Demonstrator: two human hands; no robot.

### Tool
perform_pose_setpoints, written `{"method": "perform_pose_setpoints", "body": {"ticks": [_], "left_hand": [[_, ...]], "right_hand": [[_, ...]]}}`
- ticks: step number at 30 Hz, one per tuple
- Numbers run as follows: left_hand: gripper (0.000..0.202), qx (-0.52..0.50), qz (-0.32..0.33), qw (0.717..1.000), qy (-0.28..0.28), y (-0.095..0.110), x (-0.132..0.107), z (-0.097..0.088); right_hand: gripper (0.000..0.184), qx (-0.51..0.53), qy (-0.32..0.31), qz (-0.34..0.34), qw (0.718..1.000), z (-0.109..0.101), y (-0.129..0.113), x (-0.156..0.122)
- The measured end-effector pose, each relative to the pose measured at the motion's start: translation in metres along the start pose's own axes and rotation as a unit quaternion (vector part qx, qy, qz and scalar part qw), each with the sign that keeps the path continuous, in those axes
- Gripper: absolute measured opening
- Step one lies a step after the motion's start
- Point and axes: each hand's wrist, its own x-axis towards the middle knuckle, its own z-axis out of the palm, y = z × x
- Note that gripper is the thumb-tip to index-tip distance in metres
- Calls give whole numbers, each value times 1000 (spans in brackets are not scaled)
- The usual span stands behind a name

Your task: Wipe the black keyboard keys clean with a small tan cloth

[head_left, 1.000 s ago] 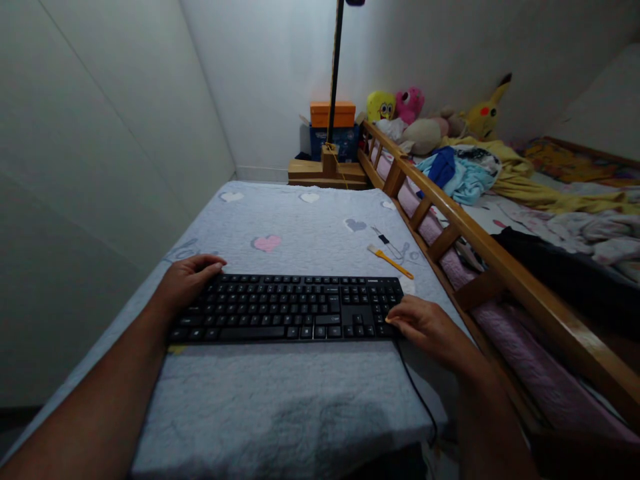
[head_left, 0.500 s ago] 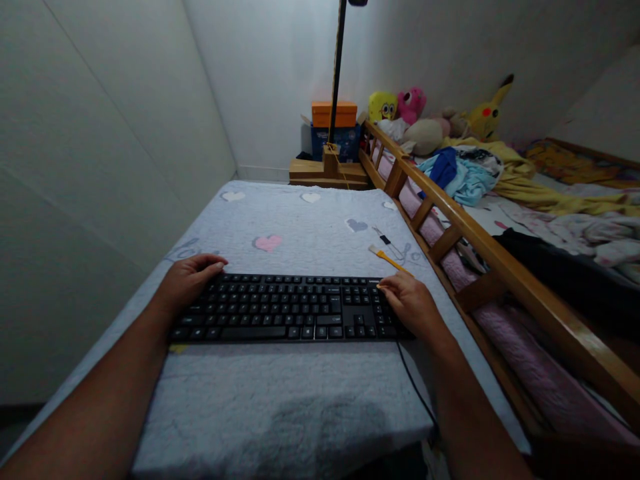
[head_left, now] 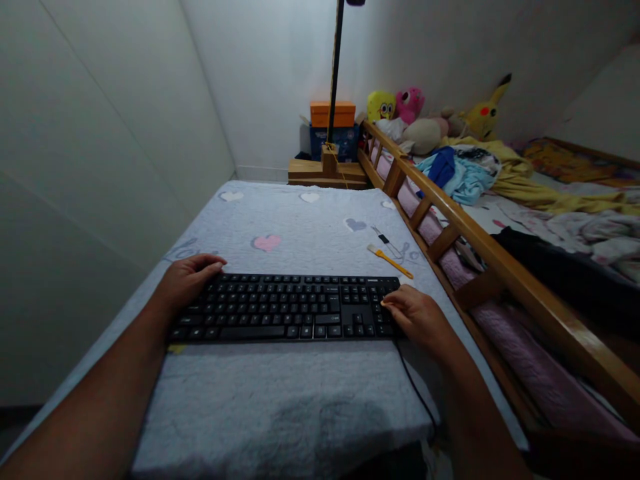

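Note:
A black keyboard (head_left: pixel 280 307) lies flat across the cloth-covered surface, its cable leading off at the near right. My left hand (head_left: pixel 187 280) grips its left end, the thumb and fingers together at the far left corner. Over the number keys at the other end is my right hand (head_left: pixel 413 313), thumb and fingers pinched. A small pale tip shows at those fingertips, too small to name. Beyond the keyboard's right end lie a brush with a yellow handle (head_left: pixel 393 262) and a thin wire tool with a black middle (head_left: pixel 384 239).
The light blue cloth (head_left: pixel 280 393) has heart prints. A wooden bed rail (head_left: pixel 465 227) runs along the right, with clothes and plush toys behind it. At the far end, a dark pole (head_left: pixel 336 73) rises from a wooden base beside an orange box (head_left: pixel 333 114). A pale wall stands left.
My right hand has moved a little toward me and to the right over the number keys, uncovering the brush handle's end. My left hand stays at the keyboard's left end.

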Motion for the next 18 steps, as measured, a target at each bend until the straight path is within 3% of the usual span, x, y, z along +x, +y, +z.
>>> {"method": "perform_pose_setpoints", "body": {"ticks": [11, 18], "left_hand": [[49, 2, -9, 1000, -1, -3, 1, 0], [48, -4, -13, 1000, 2, -1, 0, 0]], "right_hand": [[18, 8, -19, -5, 1000, -2, -1, -16], [18, 16, -66, -8, 998, -10, -7, -18]]}}
